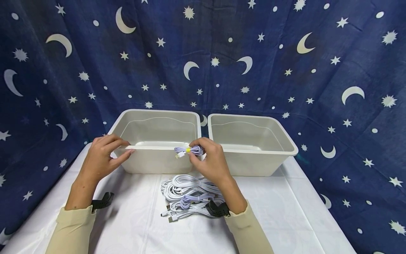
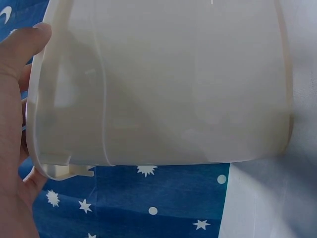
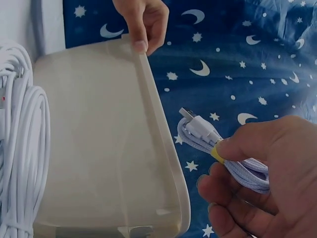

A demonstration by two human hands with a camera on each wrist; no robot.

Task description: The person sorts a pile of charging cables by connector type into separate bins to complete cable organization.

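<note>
My right hand [image 1: 213, 160] pinches a small coiled lavender USB cable [image 3: 200, 130] by its yellow tie, between thumb and fingers. Its metal plug sticks out from the coil. In the head view this cable appears over the right part of the left bin's front rim. My left hand [image 1: 103, 157] grips the front rim of that left plastic bin [image 1: 152, 160] near its left corner, thumb outside and fingers over the edge. Below the right hand, a pile of coiled white cables [image 1: 187, 183] lies on the table, with another lavender cable [image 1: 189, 200] on top.
A second off-white bin [image 1: 250, 162] stands just right of the first, with a narrow gap between them. Both sit on a white tablecloth [image 1: 285, 218]. Behind and at the sides hangs a blue curtain [image 1: 222, 91] with moons and stars. Each wrist wears a black camera strap.
</note>
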